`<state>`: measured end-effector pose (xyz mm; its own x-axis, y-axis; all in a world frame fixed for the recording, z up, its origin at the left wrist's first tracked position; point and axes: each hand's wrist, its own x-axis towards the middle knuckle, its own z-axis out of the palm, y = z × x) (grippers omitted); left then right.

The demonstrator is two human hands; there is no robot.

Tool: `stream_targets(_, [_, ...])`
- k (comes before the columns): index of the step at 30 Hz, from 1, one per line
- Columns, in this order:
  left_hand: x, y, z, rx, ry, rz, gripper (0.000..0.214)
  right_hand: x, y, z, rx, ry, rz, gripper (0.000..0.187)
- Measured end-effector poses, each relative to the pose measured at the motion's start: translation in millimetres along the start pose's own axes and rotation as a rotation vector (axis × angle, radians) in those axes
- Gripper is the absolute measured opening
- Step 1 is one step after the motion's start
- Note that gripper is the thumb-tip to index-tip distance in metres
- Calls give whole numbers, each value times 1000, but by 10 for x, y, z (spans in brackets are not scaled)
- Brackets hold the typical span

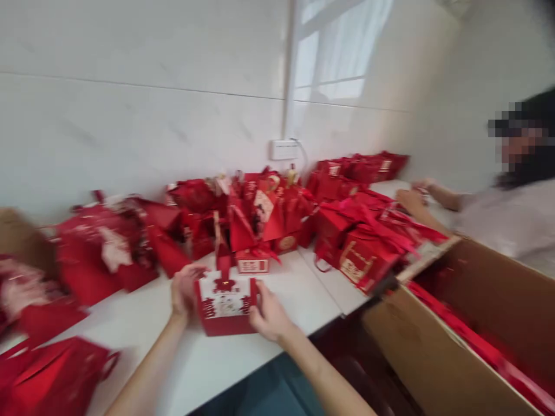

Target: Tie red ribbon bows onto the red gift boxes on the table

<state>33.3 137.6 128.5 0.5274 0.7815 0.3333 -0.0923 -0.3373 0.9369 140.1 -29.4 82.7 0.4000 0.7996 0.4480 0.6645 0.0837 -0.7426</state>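
A red gift box (229,325) with a white printed panel and a ribbon handle stands upright on the white table, between my two hands. My left hand (184,292) grips its left side, the fingers partly hidden behind the edge. On the right side, my right hand (271,315) holds the box with thumb in front and fingers around the corner. Just behind it sits a smaller red box (254,264) with a pale label. Motion blur hides the fine print.
Red gift bags (93,254) crowd the wall side. More red boxes (368,254) with ribbons stand to the right. An open cardboard carton (403,335) holding red items is at lower right. A co-worker's hands (411,199) are over the far table. A red bag (65,370) lies at lower left.
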Motion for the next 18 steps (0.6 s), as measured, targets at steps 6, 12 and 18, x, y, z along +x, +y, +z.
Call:
stream_targets(6, [165,187,-249,9,-261,187,74,358,40,-25,91,-138,-160,43])
stream_targets(12, [85,388,-286,168,-338,225,20,827,-232,-110,89,71,-410,31])
stream_targets(18, [-125,220,-195,64,-176,274,18,943,-323,78,52,190,-561,6])
